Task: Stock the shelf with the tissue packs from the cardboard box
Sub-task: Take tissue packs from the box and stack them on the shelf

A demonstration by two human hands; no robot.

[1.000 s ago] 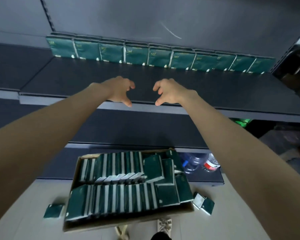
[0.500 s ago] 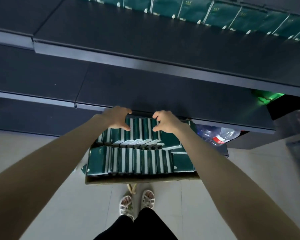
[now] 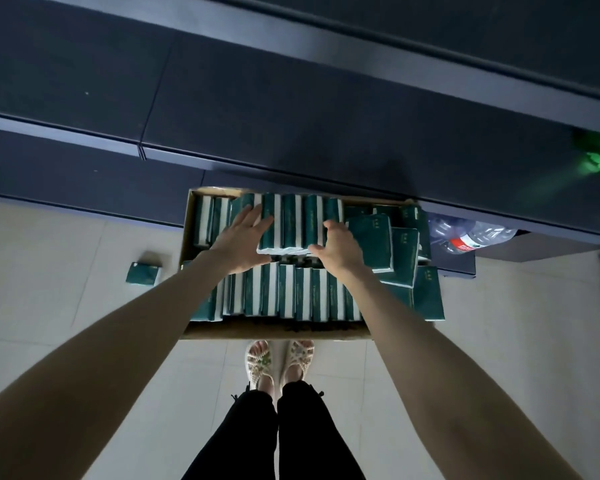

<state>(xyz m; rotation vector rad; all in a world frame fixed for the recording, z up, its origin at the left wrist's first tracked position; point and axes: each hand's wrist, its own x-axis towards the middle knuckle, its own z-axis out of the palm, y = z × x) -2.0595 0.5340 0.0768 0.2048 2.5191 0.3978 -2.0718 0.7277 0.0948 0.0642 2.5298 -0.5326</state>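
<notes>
Both hands have gone down into the cardboard box (image 3: 274,332) under the shelf (image 3: 291,133). The left hand (image 3: 243,244) presses straight fingers on one end of a bunch of tissue packs (image 3: 291,223). The right hand (image 3: 340,247) curls round the other end. The bunch is in the box's back row.

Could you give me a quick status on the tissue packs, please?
Left grip flat against a bunch of packs, right grip curled round its other end. Bunch at far row of the box. Nothing in the way.
</notes>
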